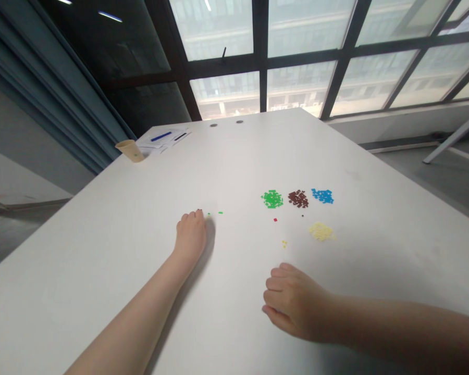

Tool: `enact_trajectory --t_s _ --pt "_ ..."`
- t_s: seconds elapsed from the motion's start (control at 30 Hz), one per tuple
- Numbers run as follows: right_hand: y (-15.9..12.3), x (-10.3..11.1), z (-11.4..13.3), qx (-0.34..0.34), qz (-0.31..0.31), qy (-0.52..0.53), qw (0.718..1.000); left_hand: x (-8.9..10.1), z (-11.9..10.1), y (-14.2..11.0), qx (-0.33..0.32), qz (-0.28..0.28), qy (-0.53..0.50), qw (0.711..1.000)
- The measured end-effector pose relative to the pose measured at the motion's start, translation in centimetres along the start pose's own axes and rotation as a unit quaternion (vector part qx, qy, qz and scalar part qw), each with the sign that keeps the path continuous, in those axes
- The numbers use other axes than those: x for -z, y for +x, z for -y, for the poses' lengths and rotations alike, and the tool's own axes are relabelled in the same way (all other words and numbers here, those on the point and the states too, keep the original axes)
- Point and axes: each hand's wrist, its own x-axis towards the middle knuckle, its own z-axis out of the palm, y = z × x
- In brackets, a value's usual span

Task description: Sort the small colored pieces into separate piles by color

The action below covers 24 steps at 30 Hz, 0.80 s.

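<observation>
My left hand is closed over the white table, its fingers curled down and its fingertips hidden. A dark brown bit shows at its knuckles, and a tiny green piece and a green strip lie just to its right. What it pinches, if anything, I cannot make out. Resting as a loose fist, my right hand lies below several small yellow pieces, with no object showing in it.
Beyond my right hand lie piles of small flat pieces: green, brown, blue and pale yellow. A red piece lies apart. At the far left are a paper cup and papers with a blue pen.
</observation>
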Motion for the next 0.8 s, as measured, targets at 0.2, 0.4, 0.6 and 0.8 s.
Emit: enact_trajectory --t_s 0.2,0.4,0.6,0.8 --pt "0.0 0.1 0.0 0.002 0.000 -0.002 1.000 0.0 -0.2 0.3 -0.054 -0.049 -0.109 0.991" --pt "0.0 0.1 0.1 -0.001 -0.007 -0.003 1.000 1.0 -2.6 -1.1 -0.109 -0.015 -0.408 0.906" --pt "-0.1 0.1 0.1 -0.006 0.009 0.003 1.000 2.3 -5.9 -4.3 -0.111 0.118 -0.691 0.705" --pt "0.0 0.1 0.1 -0.001 0.010 0.001 1.000 2.3 -7.0 -5.3 -0.113 0.210 -0.766 0.597"
